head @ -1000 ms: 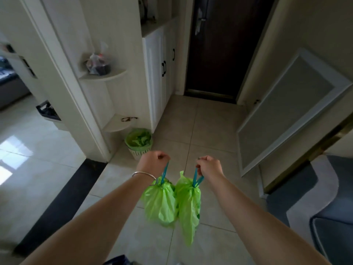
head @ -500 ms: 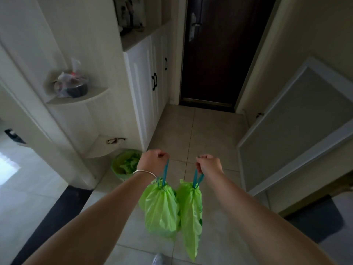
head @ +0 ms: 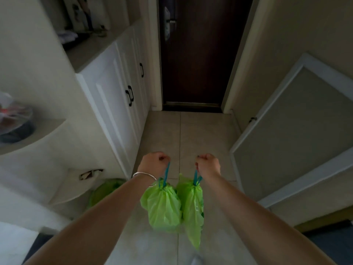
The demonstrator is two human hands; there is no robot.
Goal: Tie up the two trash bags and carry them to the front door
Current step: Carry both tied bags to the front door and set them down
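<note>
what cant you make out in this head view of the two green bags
- Contents of the two green plastic trash bags: opaque, cinched by blue drawstrings.
- Fingertips of the left hand and right hand: curled under the fists.
- Items on the curved white shelf: blurred, cut by the left edge.
- Dark brown door: top cropped.

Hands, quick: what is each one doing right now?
Left hand: closed on the blue drawstring of the rounder green trash bag.
Right hand: closed on the blue drawstring of the longer green trash bag.
</note>
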